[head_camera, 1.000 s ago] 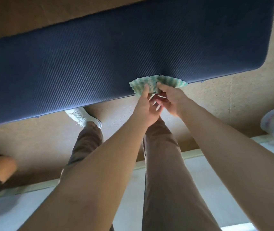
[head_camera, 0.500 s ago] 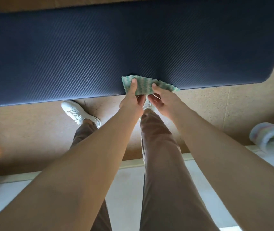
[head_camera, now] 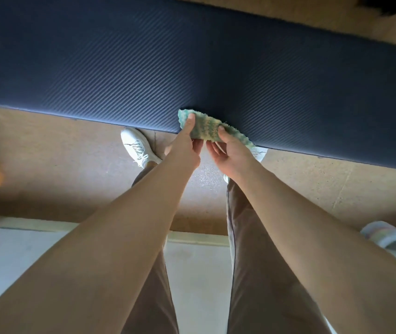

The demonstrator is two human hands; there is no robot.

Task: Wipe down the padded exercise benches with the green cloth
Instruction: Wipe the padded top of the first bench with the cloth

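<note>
Both hands held the green cloth [head_camera: 206,128] at the near edge of the dark blue padded bench [head_camera: 192,66]. Left hand [head_camera: 184,148] had its thumb pressed on top of the cloth's left end, other fingers curled beneath. Right hand [head_camera: 230,150] pinched the cloth's right part, thumb on top, fingers half open below and palm turned up. Cloth was bunched into a short strip, lying over the bench edge, partly on the pad and partly hanging off. Bench ran across the whole view, ribbed surface, nothing else on it. White shoe [head_camera: 138,147] stood on the tan floor [head_camera: 47,153] just below the edge; a pale slipper [head_camera: 389,237] lay at far right.

Step judged: adjusting or refolding the cloth before a wipe pass. To do it well, probably flatten it into a wider pad so more surface meets the ribs, keep one hand flat on top, then sweep along the length in overlapping strokes, edge included. A bunched cloth would likely skip the grooves
</note>
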